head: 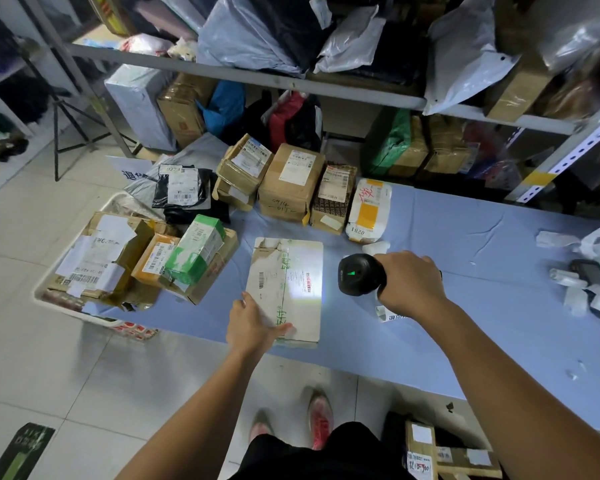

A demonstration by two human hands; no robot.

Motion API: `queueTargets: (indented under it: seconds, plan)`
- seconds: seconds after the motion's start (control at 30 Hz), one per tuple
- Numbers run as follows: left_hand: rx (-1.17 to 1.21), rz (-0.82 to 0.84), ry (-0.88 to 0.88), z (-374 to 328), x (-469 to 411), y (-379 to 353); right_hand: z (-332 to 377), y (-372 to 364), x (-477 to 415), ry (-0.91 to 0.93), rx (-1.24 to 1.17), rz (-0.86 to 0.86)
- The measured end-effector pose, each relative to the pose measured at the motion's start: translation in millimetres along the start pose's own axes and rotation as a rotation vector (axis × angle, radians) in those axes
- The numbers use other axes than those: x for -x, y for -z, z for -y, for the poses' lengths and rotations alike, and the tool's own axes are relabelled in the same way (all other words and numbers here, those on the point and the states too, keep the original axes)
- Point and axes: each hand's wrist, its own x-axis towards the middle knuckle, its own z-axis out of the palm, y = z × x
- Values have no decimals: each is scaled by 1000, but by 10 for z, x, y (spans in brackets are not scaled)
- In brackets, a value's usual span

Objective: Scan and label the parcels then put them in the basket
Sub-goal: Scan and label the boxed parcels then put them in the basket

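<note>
We note: left hand (253,323) flat, fingers straight, on the cardboard parcel (274,268) lying on the tabletop (465,237); right hand (411,282) grips the scanner (361,273), its light on the label (307,284).

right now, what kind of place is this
Probably a parcel sorting depot: grey metal shelving stuffed with bagged parcels, labelled brown cardboard boxes on the blue-covered table, and a black handheld scanner lighting a flat white parcel.

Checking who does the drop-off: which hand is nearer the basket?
Left. The left hand rests on the flat parcel, beside the basket; the right hand holds the scanner farther right.
</note>
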Motion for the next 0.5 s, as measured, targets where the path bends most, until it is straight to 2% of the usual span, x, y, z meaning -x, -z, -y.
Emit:
queueTargets:
  seconds: [0.5]
  plan:
    - [-16,-4,-7,4,-2,-2,14,117,103,1,16,-42]
